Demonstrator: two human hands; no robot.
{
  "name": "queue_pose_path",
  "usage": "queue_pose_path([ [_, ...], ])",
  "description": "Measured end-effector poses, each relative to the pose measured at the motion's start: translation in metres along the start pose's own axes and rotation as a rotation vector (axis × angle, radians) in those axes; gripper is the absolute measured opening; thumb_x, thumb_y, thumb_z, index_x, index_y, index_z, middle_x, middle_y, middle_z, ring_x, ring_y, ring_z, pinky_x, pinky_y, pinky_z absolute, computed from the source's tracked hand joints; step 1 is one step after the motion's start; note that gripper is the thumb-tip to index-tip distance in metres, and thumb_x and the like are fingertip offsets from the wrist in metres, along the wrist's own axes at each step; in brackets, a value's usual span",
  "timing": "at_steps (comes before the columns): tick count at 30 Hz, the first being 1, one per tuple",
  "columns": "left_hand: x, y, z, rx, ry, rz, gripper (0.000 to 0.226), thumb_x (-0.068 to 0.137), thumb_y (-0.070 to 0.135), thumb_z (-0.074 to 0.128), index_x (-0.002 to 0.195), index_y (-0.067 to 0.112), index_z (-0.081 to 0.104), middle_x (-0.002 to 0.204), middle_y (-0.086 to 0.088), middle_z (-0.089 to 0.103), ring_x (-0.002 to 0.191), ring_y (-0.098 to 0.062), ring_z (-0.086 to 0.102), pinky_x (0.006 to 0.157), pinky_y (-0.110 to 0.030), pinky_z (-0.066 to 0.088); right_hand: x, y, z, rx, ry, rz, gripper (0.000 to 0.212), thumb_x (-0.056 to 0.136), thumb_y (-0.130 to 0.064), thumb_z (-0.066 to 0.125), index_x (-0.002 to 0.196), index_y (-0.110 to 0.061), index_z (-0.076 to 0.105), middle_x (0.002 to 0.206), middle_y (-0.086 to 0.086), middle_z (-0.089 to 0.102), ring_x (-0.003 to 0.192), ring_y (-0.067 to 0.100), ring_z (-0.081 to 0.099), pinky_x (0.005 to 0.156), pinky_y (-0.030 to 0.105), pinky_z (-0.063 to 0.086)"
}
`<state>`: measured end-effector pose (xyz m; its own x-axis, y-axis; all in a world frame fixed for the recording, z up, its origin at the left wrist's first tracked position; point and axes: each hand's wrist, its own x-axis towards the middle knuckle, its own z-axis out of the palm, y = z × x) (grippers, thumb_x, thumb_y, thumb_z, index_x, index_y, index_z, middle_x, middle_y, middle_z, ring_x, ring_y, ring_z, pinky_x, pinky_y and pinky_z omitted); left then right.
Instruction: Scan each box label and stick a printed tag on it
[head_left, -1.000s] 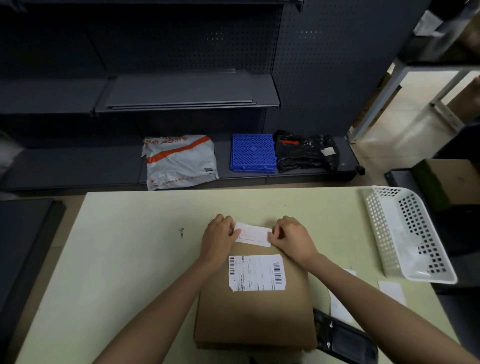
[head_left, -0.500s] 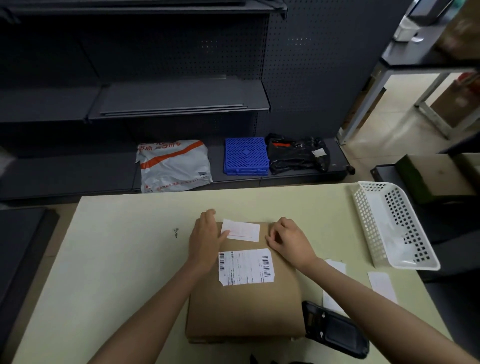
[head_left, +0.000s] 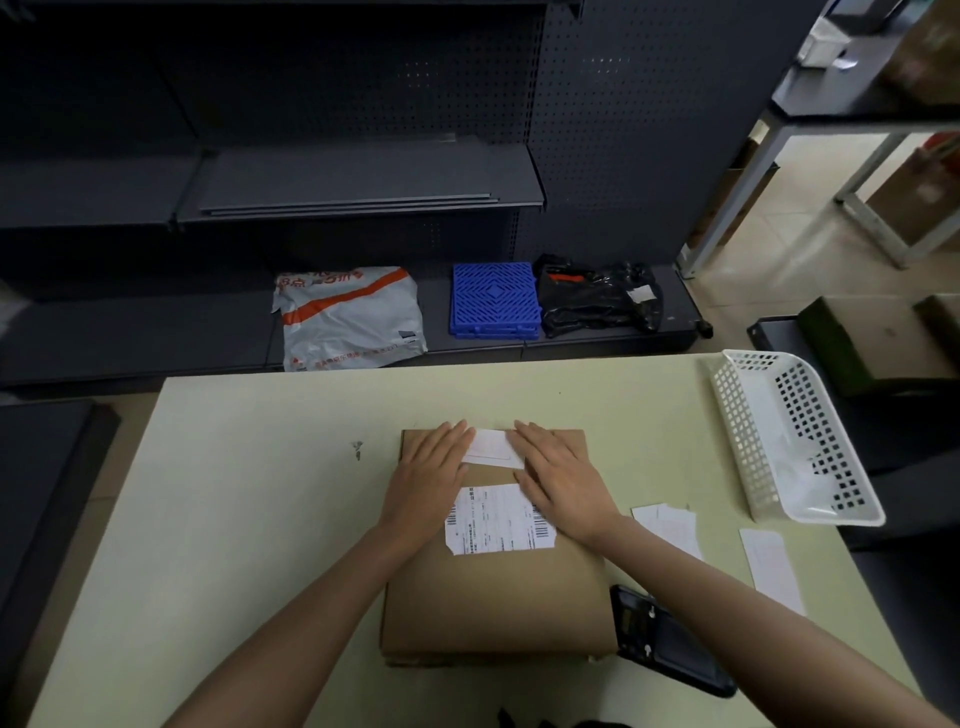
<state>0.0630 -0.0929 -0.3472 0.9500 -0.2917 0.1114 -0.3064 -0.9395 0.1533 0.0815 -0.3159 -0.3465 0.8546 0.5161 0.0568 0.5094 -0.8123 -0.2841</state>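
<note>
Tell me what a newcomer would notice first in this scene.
First, the two hands, left hand and right hand, pressing a small white tag flat onto the far end of a brown box in the middle of the table. Next, the bright blue crate on the low dark shelf behind, and the white basket at the table's right edge.

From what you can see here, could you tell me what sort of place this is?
Probably a parcel-handling or stockroom area: a cardboard box with a barcoded shipping label lies on the table, a handheld scanner lies beside it, and a courier mailer bag sits on dark shelving behind.
</note>
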Motion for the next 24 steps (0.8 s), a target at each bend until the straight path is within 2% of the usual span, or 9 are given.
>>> queue_pose_path([
  [2,0.000,-0.003,0.005,-0.014,-0.036,-0.011,0.049,0.096,0.032,0.029,0.134,0.011,0.052,0.136,-0.003,0.055,0.128,-0.019,0.050,0.110,-0.034,0.026,-0.004,0.000,0.007,-0.039,-0.013,-0.005,0.050,0.103,-0.038,0.027,0.150,-0.020,0.030,0.155,-0.003,0.030,0.144,0.014,0.025,0.119,0.031,0.009],
  [5,-0.001,-0.005,0.010,-0.016,-0.045,-0.026,0.050,0.097,0.033,0.029,0.135,0.010,0.051,0.138,-0.003,0.054,0.130,-0.019,0.047,0.110,-0.035,0.022,-0.006,0.001,0.012,-0.029,-0.008,0.016,0.050,0.103,-0.037,0.026,0.149,-0.019,0.031,0.154,-0.003,0.033,0.144,0.013,0.025,0.118,0.034,0.013],
  [10,0.000,-0.004,0.010,-0.035,-0.011,-0.024,0.048,0.097,0.032,0.029,0.134,0.009,0.051,0.136,-0.005,0.054,0.127,-0.022,0.049,0.108,-0.037,0.027,-0.005,0.000,0.014,-0.017,0.003,0.026,0.050,0.101,-0.036,0.029,0.149,-0.020,0.033,0.153,-0.004,0.034,0.143,0.011,0.026,0.118,0.037,0.017],
  [15,0.006,-0.004,0.008,-0.063,-0.023,-0.039,0.046,0.091,0.030,0.032,0.126,0.011,0.055,0.125,-0.007,0.059,0.115,-0.024,0.054,0.101,-0.040,0.042,-0.005,0.000,0.012,-0.015,0.010,0.037,0.050,0.100,-0.035,0.032,0.147,-0.019,0.037,0.151,-0.003,0.038,0.142,0.012,0.030,0.118,0.036,0.017],
  [18,0.011,-0.005,0.006,-0.043,-0.034,-0.028,0.045,0.090,0.030,0.032,0.123,0.011,0.056,0.119,-0.008,0.060,0.109,-0.027,0.056,0.101,-0.041,0.040,-0.005,-0.002,0.010,-0.016,-0.001,0.034,0.050,0.100,-0.036,0.032,0.147,-0.019,0.036,0.152,-0.003,0.037,0.142,0.012,0.029,0.118,0.033,0.013],
  [21,0.004,-0.009,0.006,-0.044,-0.029,-0.035,0.048,0.092,0.032,0.032,0.128,0.009,0.053,0.127,-0.012,0.057,0.116,-0.029,0.054,0.107,-0.045,0.037,-0.007,-0.002,0.007,-0.032,0.000,0.053,0.051,0.101,-0.038,0.028,0.148,-0.019,0.033,0.153,-0.002,0.034,0.143,0.013,0.026,0.119,0.031,0.007],
  [24,-0.015,-0.011,0.005,-0.073,0.005,-0.084,0.052,0.093,0.035,0.031,0.133,0.007,0.049,0.136,-0.012,0.051,0.126,-0.027,0.046,0.113,-0.042,0.029,-0.019,-0.002,0.001,-0.023,0.045,0.128,0.053,0.101,-0.041,0.026,0.148,-0.019,0.032,0.154,-0.003,0.033,0.142,0.012,0.027,0.119,0.030,0.007],
])
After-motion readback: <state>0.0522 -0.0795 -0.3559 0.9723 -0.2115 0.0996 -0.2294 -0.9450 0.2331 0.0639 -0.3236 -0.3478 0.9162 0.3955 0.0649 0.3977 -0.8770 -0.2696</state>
